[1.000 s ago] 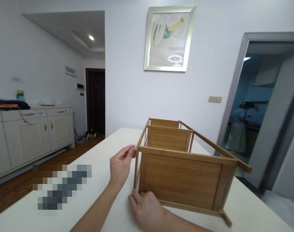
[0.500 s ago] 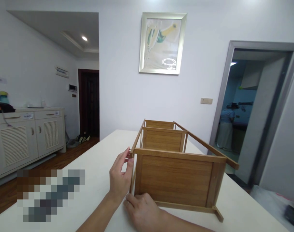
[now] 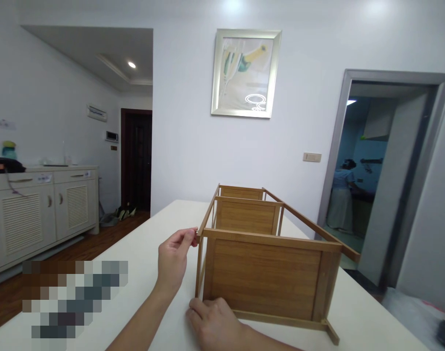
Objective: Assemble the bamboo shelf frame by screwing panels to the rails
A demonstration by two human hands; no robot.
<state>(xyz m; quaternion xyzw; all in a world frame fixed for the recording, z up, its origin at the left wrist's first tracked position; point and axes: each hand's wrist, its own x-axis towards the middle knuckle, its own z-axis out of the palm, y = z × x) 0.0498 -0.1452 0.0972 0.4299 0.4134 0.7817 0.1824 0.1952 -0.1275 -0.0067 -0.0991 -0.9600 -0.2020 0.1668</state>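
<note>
A brown wooden shelf frame (image 3: 264, 278) with several panels lies on the white table (image 3: 142, 265), stretching away from me. At its near upper left corner, my left hand (image 3: 173, 258) is closed in a pinch beside the end of the rail. A tiny shiny bit shows at the fingertips, too small to name. My right hand (image 3: 217, 321) is closed around the lower left part of the frame, near the tabletop. Its fingertips are partly hidden.
A white cabinet (image 3: 74, 209) stands at the left, with a bottle (image 3: 9, 149) on top. Pixelated items lie at the table's left edge. A person (image 3: 342, 195) stands beyond the right doorway. A plastic bag (image 3: 409, 307) is at the lower right.
My left hand has shifted slightly left, and its fingers have gone from stretched along the rail to a pinch at the corner. My right hand and the shelf frame stay in place.
</note>
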